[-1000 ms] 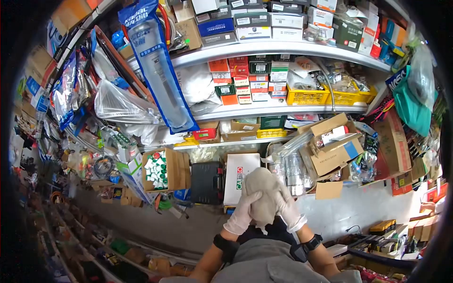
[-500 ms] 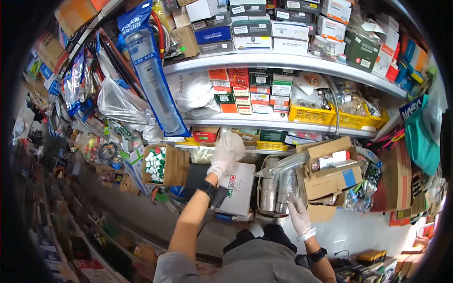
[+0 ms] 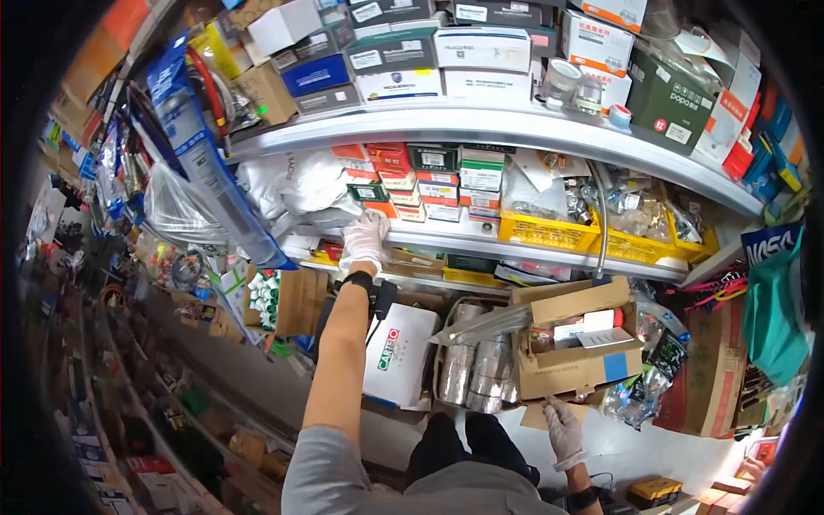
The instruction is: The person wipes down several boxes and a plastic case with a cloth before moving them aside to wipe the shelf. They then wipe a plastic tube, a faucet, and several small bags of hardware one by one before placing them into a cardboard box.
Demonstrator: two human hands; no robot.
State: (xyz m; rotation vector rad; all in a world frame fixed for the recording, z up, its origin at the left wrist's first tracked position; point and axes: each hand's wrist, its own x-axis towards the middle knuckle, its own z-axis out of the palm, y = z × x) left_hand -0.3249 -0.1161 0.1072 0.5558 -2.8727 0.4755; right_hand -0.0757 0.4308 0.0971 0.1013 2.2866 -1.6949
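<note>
My left hand [image 3: 365,243], in a white glove, reaches to the front edge of the middle shelf. Its fingers are bent beside a white plastic bag [image 3: 313,184] and stacked small boxes [image 3: 403,184]; what they close on is hidden. Lower right, my gloved right hand [image 3: 565,436] hangs with its fingers loosely apart, close to a brown cardboard flap [image 3: 534,418]. Above it stands an open cardboard box [image 3: 579,369] with small packages inside. Between my arms are a white carton [image 3: 399,356] and a bin of silvery rolls [image 3: 476,369].
A box of green-and-white rolls [image 3: 300,300] stands left of my forearm. Yellow baskets [image 3: 549,232] of fittings line the middle shelf. A long blue-edged package [image 3: 215,154] hangs at left, and the upper shelf edge [image 3: 498,120] runs across the front.
My left hand has moved forward to the middle shelf; the crumpled whitish thing at it before is no longer distinct. My right hand has shifted from the silvery rolls to the cardboard flap. The view has shifted.
</note>
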